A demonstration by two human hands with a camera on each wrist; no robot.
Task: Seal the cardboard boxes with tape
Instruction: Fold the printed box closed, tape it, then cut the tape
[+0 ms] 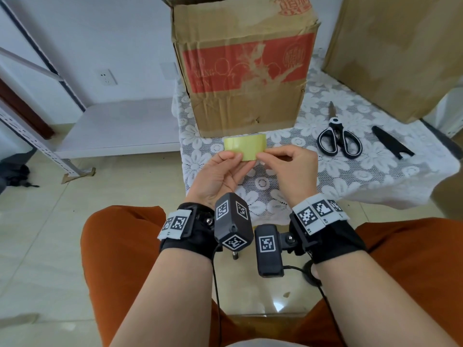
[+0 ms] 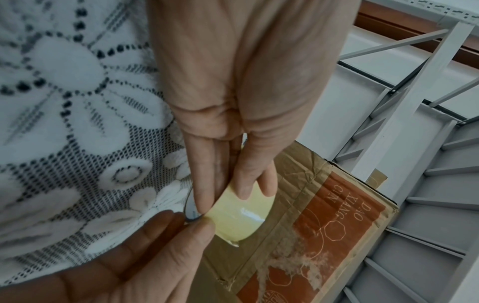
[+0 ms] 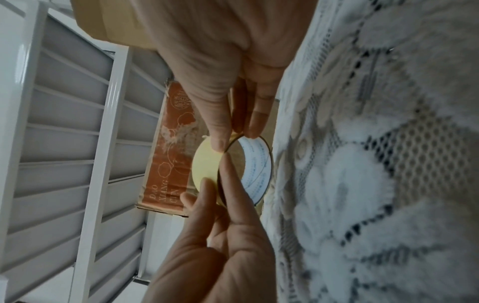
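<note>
1. Tabletop [image 1: 390,186], under a white lace cloth, carries everything; both hands work over its near edge.
2. Plain brown box [image 1: 398,53]: far right of the hands, only partly in frame. Cannot tell whether its top is closed or taped.
3. Red-printed box [image 1: 245,78]: straight beyond the hands, standing on the tabletop. Old glossy tape strips show on its front face. Its top is out of frame except for a raised flap edge at the upper left corner, so I judge it not yet sealed.
4. Scissors [image 1: 338,139]: to the right of the right hand and apart from it, lying closed. A black sheath [image 1: 390,144] lies further right. Neither is touched.
5. Tape roll [image 1: 245,147]: pale yellow, held off the tabletop between the two hands, just in front of the red-printed box. The right wrist view shows its white inner core.
6. Left hand [image 1: 220,176]: grip closed on the roll, thumb on the outer face, fingers behind and through the core.
7. Right hand [image 1: 290,169]: grip pinched at the roll's right edge, thumb and forefinger tips on the outer layer. Judged to be hunting for the loose end; no free tail visible.
8. Progress: early. No fresh strip pulled, cut or laid. Left to do: free the end, draw tape across each box's seam, cut, press down.
</note>
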